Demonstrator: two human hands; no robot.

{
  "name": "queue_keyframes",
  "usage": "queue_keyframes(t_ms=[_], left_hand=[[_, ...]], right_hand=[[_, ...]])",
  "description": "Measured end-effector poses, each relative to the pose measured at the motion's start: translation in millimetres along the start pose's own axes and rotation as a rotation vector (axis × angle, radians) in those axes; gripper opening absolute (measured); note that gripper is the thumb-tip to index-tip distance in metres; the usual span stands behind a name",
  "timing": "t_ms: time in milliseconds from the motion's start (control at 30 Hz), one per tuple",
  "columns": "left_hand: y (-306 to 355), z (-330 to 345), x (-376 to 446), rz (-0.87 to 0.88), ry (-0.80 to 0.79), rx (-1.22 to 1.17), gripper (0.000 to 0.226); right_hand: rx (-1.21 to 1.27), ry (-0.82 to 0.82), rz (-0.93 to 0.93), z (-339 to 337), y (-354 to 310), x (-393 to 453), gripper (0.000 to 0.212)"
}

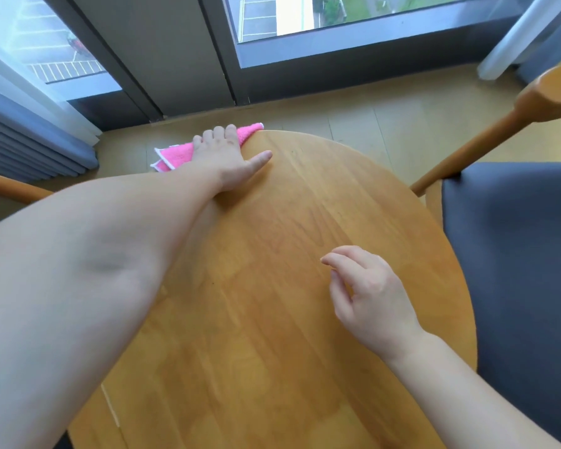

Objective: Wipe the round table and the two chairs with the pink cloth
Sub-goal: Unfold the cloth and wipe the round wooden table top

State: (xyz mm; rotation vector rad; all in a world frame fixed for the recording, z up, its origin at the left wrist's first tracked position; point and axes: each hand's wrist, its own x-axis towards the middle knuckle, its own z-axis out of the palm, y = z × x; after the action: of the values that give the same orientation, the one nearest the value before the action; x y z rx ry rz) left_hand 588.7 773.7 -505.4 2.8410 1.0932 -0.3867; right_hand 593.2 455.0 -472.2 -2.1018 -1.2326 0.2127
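Wooden round worktop (272,286) by the window: left hand (222,157) presses the pink cloth (175,153) under flat fingers at the far rim. Right hand (366,293) hovers, fingers loosely curled, empty. Best keep the palm flat and follow the rim.

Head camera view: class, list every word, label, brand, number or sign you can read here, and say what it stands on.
None can be read.
pink cloth: no tag or print shows; the left hand covers much of it.
round table: only bare wood grain.
chair: dark seat pad, no label visible.
Outside the window: painted lines on the ground, no letters or numbers legible.
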Motion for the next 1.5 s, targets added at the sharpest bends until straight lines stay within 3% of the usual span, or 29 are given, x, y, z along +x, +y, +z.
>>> queue_keyframes(t_ms=[200, 567, 1200, 1500], left_hand=[[36.8, -1.5, 9.3, 0.162, 0.018, 0.028, 0.091], [60.9, -3.8, 11.6, 0.284, 0.048, 0.071, 0.086], [199.3, 11.2, -28.2, 0.743, 0.038, 0.147, 0.090], [210.6, 13.7, -39.4, 0.790, 0.041, 0.137, 0.086]], right_hand=[[-0.019, 0.012, 0.034, -12.6, 13.4, -10.4, 0.025], [-0.028, 0.066, 0.111, -28.3, 30.5, -17.5, 0.023], [-0.109, 0.208, 0.154, -64.3, 56.6, -44.7, 0.022], [-0.131, 0.259, 0.189, -95.1, 70.1, -59.2, 0.021]])
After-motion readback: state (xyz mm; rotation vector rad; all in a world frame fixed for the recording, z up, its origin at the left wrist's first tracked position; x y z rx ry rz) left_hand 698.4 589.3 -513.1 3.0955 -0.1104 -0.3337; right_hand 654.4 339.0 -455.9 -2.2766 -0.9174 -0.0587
